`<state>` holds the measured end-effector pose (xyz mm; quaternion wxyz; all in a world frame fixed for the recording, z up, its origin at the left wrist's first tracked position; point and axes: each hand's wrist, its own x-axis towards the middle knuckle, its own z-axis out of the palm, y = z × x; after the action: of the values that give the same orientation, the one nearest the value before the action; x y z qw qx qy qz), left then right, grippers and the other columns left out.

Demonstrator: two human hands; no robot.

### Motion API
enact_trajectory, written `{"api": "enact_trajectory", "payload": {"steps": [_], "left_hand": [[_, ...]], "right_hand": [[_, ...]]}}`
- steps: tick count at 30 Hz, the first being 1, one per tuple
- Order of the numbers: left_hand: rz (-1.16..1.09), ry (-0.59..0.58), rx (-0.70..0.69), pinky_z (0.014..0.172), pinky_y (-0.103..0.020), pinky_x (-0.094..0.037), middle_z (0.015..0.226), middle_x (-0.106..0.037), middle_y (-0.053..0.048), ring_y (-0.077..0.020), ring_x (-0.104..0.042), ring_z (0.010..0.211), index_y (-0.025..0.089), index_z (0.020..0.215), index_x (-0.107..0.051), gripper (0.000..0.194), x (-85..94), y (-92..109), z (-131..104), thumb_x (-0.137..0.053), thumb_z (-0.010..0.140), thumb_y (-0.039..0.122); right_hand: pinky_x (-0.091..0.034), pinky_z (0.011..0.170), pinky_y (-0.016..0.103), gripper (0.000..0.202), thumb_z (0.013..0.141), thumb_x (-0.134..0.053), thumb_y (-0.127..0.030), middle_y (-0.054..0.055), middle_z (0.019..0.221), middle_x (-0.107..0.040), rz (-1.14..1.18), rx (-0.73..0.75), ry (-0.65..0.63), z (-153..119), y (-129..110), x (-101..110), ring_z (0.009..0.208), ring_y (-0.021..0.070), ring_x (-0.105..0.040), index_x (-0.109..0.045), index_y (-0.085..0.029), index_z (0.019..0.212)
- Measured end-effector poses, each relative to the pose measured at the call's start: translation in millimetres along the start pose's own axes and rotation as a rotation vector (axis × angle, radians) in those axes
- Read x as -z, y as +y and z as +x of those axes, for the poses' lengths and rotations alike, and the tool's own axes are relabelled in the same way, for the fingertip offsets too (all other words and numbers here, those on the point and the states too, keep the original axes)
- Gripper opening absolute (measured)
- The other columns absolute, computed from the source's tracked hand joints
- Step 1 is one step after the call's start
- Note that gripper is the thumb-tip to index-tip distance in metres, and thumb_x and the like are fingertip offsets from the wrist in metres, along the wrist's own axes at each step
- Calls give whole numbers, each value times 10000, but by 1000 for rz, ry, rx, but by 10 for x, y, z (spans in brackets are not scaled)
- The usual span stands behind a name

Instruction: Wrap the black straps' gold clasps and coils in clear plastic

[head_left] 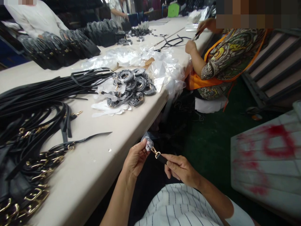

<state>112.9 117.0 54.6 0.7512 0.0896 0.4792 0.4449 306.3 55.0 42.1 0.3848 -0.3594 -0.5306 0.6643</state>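
Note:
Just off the table's front edge, my left hand point(135, 158) pinches a crumpled clear plastic wrap point(148, 142). My right hand point(180, 168) has its fingers closed on the end of a black strap point(161, 158). A gold snap hook point(155, 152) on that strap lies between my two hands, its tip near the plastic. How much of the strap sits inside the plastic I cannot tell. On the table ahead is a pile of coiled black straps in plastic wrap point(131, 86), with white paper tags point(109, 108) beside it.
Long black straps point(47, 88) and straps with gold buckles point(35, 175) cover the table's left side. Loose plastic bags point(164, 64) lie mid-table. Black bags point(58, 51) stand at the far left. A co-worker in an orange apron point(218, 62) sits at right, near a white crate point(265, 157).

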Motion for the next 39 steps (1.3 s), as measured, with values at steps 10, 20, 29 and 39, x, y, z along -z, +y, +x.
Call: {"api": "enact_trajectory", "payload": {"steps": [10,20,29,39], "left_hand": [[-97,1,114,587,-189,-546,706,-690,-59,-101,-629,597,88,812,-683,123,-20,23,-21,-679,858,203],[-130,50,128,559,-172,-538,703,-687,-54,-91,-628,600,75,801,-681,109,-38,42,4,-665,864,163],[9,6,12,633,-189,-546,765,-712,-46,-101,-647,664,96,821,-716,177,57,-3,30,-786,767,249],[126,-141,-25,678,-198,-528,789,-721,-63,-113,-653,695,94,831,-721,247,11,-29,-29,-776,779,329]], "right_hand": [[-243,370,184,493,999,-458,-395,-8,618,-584,19,-53,45,32,32,-13,401,32,-348,-478,-132,1416],[-246,376,194,498,997,-456,-400,-2,624,-591,-4,-23,59,35,21,-4,400,39,-355,-482,-129,1413],[-323,410,199,462,1012,-416,-372,2,645,-581,-189,37,116,27,47,-39,472,68,-420,-485,-167,1419],[-317,408,199,439,1009,-432,-344,-5,621,-594,-118,116,31,52,64,-58,455,66,-410,-501,-164,1403]]}}
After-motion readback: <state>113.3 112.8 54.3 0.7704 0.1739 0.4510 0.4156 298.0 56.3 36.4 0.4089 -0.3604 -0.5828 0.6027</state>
